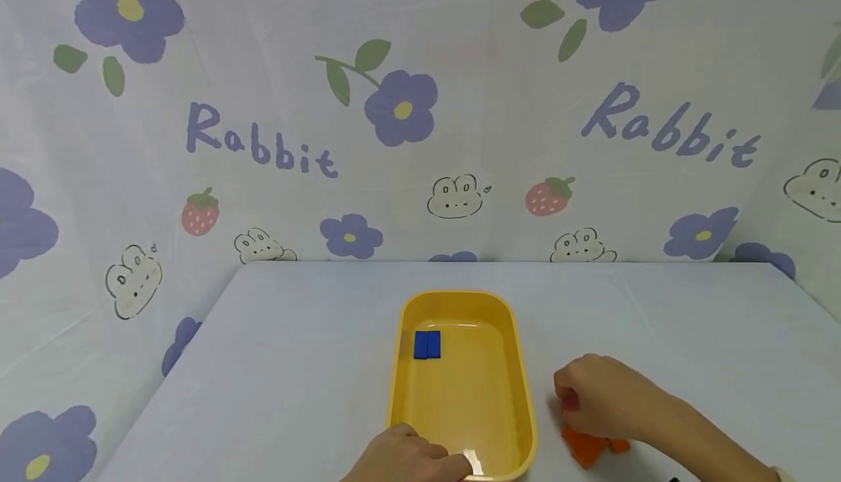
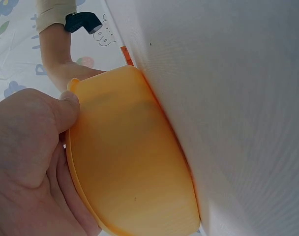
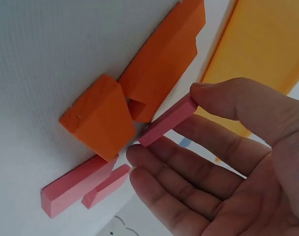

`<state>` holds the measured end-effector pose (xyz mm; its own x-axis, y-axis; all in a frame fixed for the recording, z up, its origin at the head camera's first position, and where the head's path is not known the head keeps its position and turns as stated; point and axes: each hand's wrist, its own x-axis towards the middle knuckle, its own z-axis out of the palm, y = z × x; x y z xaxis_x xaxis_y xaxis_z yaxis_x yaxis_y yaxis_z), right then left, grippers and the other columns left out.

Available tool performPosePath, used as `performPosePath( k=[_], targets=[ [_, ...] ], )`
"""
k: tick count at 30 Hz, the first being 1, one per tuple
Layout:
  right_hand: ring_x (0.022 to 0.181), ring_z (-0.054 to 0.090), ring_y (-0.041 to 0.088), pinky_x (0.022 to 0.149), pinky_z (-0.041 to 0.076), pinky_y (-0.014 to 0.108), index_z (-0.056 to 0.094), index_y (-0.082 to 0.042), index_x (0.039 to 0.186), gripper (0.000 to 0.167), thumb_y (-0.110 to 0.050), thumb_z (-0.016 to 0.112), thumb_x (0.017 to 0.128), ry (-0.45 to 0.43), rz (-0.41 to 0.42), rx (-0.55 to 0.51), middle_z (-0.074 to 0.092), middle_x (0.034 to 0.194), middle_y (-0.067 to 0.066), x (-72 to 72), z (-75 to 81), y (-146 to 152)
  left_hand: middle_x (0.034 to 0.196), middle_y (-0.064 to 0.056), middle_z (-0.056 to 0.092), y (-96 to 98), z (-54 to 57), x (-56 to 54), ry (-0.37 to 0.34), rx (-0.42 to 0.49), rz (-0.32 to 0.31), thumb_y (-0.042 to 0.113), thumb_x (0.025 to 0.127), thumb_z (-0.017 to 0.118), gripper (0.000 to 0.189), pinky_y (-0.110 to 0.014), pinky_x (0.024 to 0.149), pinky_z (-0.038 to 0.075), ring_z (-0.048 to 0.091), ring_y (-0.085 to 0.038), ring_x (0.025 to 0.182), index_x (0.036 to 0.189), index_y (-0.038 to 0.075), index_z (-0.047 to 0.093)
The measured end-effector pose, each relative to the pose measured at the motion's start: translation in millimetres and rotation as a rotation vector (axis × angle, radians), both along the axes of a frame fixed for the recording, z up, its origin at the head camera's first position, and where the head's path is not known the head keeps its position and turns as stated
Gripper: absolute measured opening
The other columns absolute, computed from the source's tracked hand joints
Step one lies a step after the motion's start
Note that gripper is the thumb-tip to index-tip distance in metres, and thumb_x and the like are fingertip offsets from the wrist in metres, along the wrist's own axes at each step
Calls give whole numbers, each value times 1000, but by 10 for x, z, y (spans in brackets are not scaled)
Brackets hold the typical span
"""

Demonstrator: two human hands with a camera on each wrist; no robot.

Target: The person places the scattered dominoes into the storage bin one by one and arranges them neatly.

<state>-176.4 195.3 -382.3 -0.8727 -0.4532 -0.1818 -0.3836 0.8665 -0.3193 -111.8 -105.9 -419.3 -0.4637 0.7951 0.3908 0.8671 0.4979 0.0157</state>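
My left hand (image 1: 406, 456) grips the near rim of a yellow plastic tray (image 1: 521, 365), its thumb and fingers on either side of the edge in the left wrist view. Inside the tray, two small blue blocks (image 1: 427, 345) lie side by side at the far left. To the right of the tray is my right hand (image 1: 601, 394), which pinches a pink block (image 3: 168, 120) between thumb and fingers. Orange blocks (image 3: 162, 61) lie beside those fingers, partly hidden by the hand in the head view. Two more pink blocks (image 3: 80, 184) lie near the fingertips.
A white cloth covers the table (image 1: 296, 365). Behind it hangs a white curtain (image 1: 486, 131) printed with flowers, rabbits and strawberries. A dark device (image 2: 84, 22) is strapped at the right wrist, below a pale sleeve (image 2: 51, 12).
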Motion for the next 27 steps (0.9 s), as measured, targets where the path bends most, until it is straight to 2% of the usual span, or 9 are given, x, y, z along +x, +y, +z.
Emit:
performPosePath(
  k=[4,10,13,17,27],
  targets=[
    [63,46,12,58,43,27,60,-20,73,23,-10,81,75,-6,24,-44,50,66,-8,-20,-17,25,60,21,42,-5,1,-2,-32,-14,7,38,89,72,15,-9,60,22,31,11,54,86,29,61],
    [62,44,10,57,41,26,57,-20,75,24,-11,80,75,23,81,-87,48,67,-8,-43,-53,37,59,20,39,-12,-27,2,31,8,8,36,83,76,20,-9,59,20,28,9,53,84,28,59],
    [62,44,8,57,42,25,58,-20,76,23,-11,79,74,45,114,-104,48,68,-9,-47,-49,42,60,21,41,-13,-23,-3,15,0,12,37,85,75,18,-9,59,20,29,10,53,85,28,59],
    [64,46,7,60,46,25,61,-20,80,20,-11,79,76,55,117,-122,50,71,-10,-59,-25,48,61,21,42,-9,-6,-7,-17,-10,15,37,86,74,16,-9,59,21,30,11,53,86,29,60],
    [70,50,7,66,50,26,67,-20,89,17,-14,79,79,76,129,-117,54,77,-15,-74,57,26,60,21,39,-8,-1,-2,1,-27,20,36,84,75,17,-10,60,21,26,10,53,86,29,60]
  ],
)
